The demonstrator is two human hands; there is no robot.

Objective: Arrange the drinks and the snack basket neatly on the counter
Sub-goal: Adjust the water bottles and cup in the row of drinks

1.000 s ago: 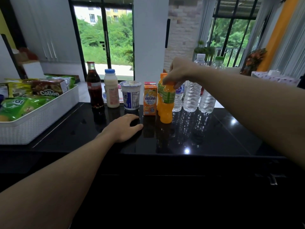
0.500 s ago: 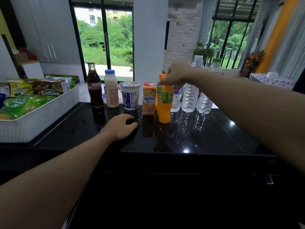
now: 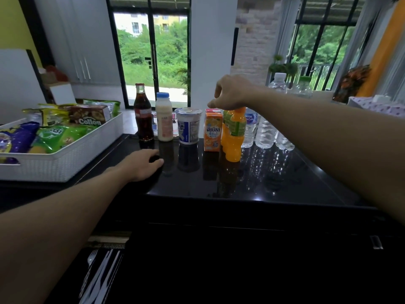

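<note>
Head view: your right hand reaches over the drinks row, its fingers curled down and pinching the top of the orange bottle. The cap is hidden under your fingers. The bottle is upright and sits a little forward of the row, toward you; whether its base touches the desk cannot be told. A 2nd orange bottle stands just behind it, mostly covered.

Your left hand rests palm down on the desk in front of the cola bottle, its fingers loosely bent and holding nothing.

The row along the far edge of the desk, from your left:
- the cola bottle, red cap, upright
- the milk bottle, blue cap, just beside it
- the white cup, sealed lid
- the juice carton, just beside the 2 orange bottles
- the water bottles, clear, grouped close together behind your right forearm; the count cannot be told

The snack basket is white and sits at your far left, well apart from your right hand. Snack packets and a Collon box fill it.
</note>
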